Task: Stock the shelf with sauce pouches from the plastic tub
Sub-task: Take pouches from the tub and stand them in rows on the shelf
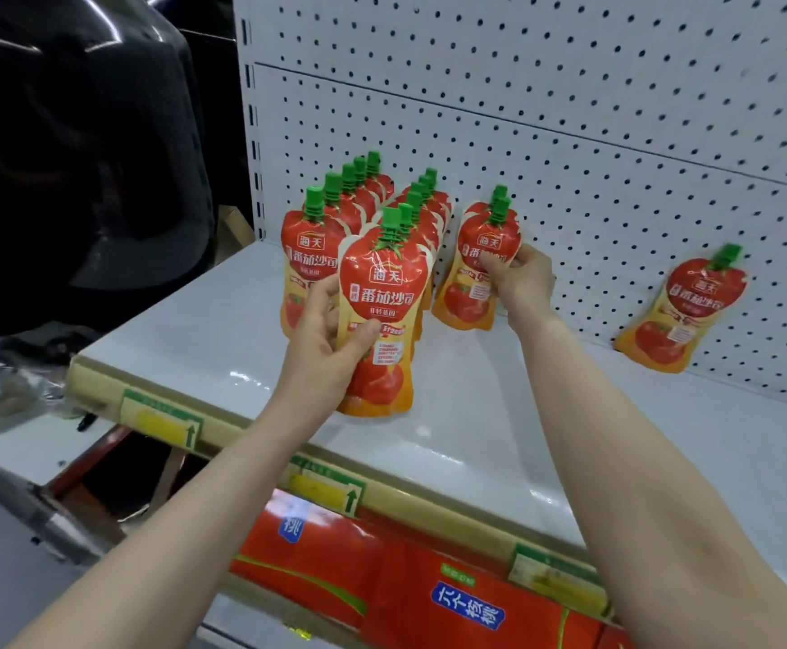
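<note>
Toward the back left corner of the white shelf (499,428), tomato sauce pouches stand in rows running from the pegboard back panel (569,133) out toward the front edge, green caps up and labels facing outward, so a shopper reads them and the rows fill from the rear. The left hand (330,339) holds a front pouch (382,316) at the head of the middle row, its grip closed around the pouch's left side with the thumb across the label; the pouch looks upright, probably being seated in line with those behind it, though whether its base touches the shelf I cannot tell. The right hand (520,283) pinches the right edge of another pouch (475,269), fingers narrow on it, steadying the start of a third row just beside the middle one; a second green cap shows close behind it. These soft pouches slump easily, which would explain a hand on each. A lone pouch (681,311) leans against the back panel well apart to the right, likely parked there to be straightened later. Price-tag holders (162,421) line the front edge. The plastic tub is not identifiable in view, so the remaining stock cannot be judged.
</note>
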A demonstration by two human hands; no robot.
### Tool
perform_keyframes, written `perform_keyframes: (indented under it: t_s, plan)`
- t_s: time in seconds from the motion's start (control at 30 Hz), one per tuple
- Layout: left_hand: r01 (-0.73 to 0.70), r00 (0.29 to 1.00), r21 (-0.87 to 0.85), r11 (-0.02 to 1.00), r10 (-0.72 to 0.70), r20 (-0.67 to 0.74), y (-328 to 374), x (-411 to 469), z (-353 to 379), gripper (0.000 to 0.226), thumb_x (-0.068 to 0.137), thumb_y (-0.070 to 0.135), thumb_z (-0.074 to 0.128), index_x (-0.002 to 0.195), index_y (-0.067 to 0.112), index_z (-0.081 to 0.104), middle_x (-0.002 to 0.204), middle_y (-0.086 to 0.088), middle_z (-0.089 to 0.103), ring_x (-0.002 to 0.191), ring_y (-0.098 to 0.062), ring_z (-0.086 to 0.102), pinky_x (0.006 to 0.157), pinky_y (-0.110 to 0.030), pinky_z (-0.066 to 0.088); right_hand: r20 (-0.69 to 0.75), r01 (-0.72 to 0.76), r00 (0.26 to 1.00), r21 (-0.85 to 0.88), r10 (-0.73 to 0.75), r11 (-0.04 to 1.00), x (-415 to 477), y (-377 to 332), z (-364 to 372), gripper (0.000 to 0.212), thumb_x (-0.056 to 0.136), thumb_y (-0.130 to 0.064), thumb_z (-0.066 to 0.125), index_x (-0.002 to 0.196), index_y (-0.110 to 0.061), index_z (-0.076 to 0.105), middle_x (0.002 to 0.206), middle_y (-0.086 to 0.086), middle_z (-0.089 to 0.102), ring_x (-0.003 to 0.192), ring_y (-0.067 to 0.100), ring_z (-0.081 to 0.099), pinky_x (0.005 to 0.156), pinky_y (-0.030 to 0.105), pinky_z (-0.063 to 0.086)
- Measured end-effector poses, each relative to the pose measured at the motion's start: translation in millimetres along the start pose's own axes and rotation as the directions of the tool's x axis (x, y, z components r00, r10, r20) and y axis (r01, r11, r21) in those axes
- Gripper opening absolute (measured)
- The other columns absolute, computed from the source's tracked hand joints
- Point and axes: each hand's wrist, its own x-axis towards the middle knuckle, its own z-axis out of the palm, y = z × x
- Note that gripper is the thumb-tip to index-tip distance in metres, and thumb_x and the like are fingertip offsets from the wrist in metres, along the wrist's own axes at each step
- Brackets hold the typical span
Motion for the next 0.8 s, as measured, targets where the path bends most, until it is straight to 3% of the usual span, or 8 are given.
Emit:
perform_keyframes:
  t_s: [0.1,0.27,0.33,0.4,0.5,0.6,0.7,0.8]
  plan:
    - [-0.006,1.000,0.002,1.000,0.006,0.003,0.2,-1.3,1.4,0.045,0.092,0.010,0.059,0.132,0.023,0.040,0.112,0.005,0.070,0.104,-0.013,0.068,0.080,-0.025,0.056,-0.016,0.031,0.999,-0.024,-0.031,0.999,0.4,1.2,2.4,0.018,0.081,-0.030,0.077,0.095,-0.026,0.067,0.096,-0.003,0.074,0.089,0.017,0.072,0.088,0.045,0.058]
    - [-0.018,1.000,0.031,0.999,0.018,0.014,3.3,-4.4,5.4,0.045,0.093,0.012,0.059,0.130,0.026,0.040,0.105,0.028,0.067,0.105,-0.008,0.066,0.088,-0.031,0.056,-0.039,0.061,0.997,-0.109,-0.066,0.992,-8.7,-2.7,-2.1,0.031,0.081,-0.033,0.077,0.105,-0.023,0.061,0.095,-0.002,0.070,0.087,0.016,0.070,0.084,0.040,0.058]
    - [-0.004,1.000,0.020,1.000,0.004,0.021,1.7,-5.3,6.1,0.044,0.092,0.014,0.060,0.128,0.030,0.042,0.109,0.017,0.069,0.106,-0.012,0.067,0.089,-0.035,0.056,-0.078,0.070,0.993,-0.159,-0.083,0.985,-21.5,-12.5,-10.8,0.045,0.083,-0.035,0.075,0.120,-0.019,0.055,0.097,-0.003,0.065,0.082,0.008,0.064,0.083,0.035,0.054]
    - [0.005,0.999,0.010,1.000,-0.006,0.032,0.1,-6.0,8.2,0.044,0.091,0.016,0.062,0.128,0.031,0.043,0.114,0.003,0.069,0.106,-0.016,0.067,0.089,-0.037,0.056,-0.112,0.098,0.987,-0.167,-0.117,0.981,-42.7,-26.9,-20.8,0.042,0.087,-0.041,0.069,0.120,-0.019,0.056,0.097,-0.005,0.064,0.081,0.002,0.059,0.086,0.037,0.054]
    - [0.010,0.998,-0.004,1.000,-0.009,0.056,-1.2,-7.6,16.5,0.045,0.091,0.016,0.061,0.130,0.026,0.042,0.116,-0.001,0.069,0.106,-0.014,0.067,0.087,-0.033,0.056,0.163,0.100,0.981,0.021,-0.102,0.995,-88.5,-46.8,-33.8,0.038,0.093,-0.051,0.057,0.104,-0.016,0.068,0.097,0.001,0.072,0.081,0.011,0.067,0.074,0.034,0.056]
    - [0.006,0.996,-0.032,0.999,-0.003,0.093,-3.5,-10.2,28.9,0.044,0.092,0.012,0.061,0.129,0.025,0.042,0.115,-0.003,0.069,0.105,-0.014,0.067,0.083,-0.027,0.056,0.482,0.057,0.871,0.091,-0.094,0.994,-128.9,-51.2,-43.3,0.030,0.095,-0.040,0.060,0.105,-0.013,0.070,0.093,0.003,0.074,0.077,0.013,0.067,0.058,0.023,0.052]
    - [0.017,0.990,-0.050,0.999,-0.010,0.141,-6.0,-13.3,42.4,0.045,0.092,0.012,0.061,0.130,0.024,0.042,0.114,-0.002,0.069,0.104,-0.013,0.068,0.081,-0.026,0.055,0.450,0.075,0.884,0.133,-0.128,0.988,-141.7,-45.8,-51.9,0.023,0.091,-0.016,0.068,0.113,-0.010,0.069,0.093,0.000,0.076,0.076,0.010,0.069,0.056,0.021,0.052]
    - [0.025,0.982,-0.024,0.999,-0.020,0.189,-10.2,-14.2,52.4,0.043,0.091,0.015,0.063,0.128,0.028,0.046,0.112,0.003,0.070,0.106,-0.010,0.066,0.086,-0.028,0.055,0.401,0.072,0.907,0.150,-0.127,0.986,-139.6,-43.6,-66.5,0.019,0.092,-0.011,0.066,0.110,-0.009,0.070,0.087,-0.002,0.077,0.076,0.008,0.071,0.061,0.021,0.057]
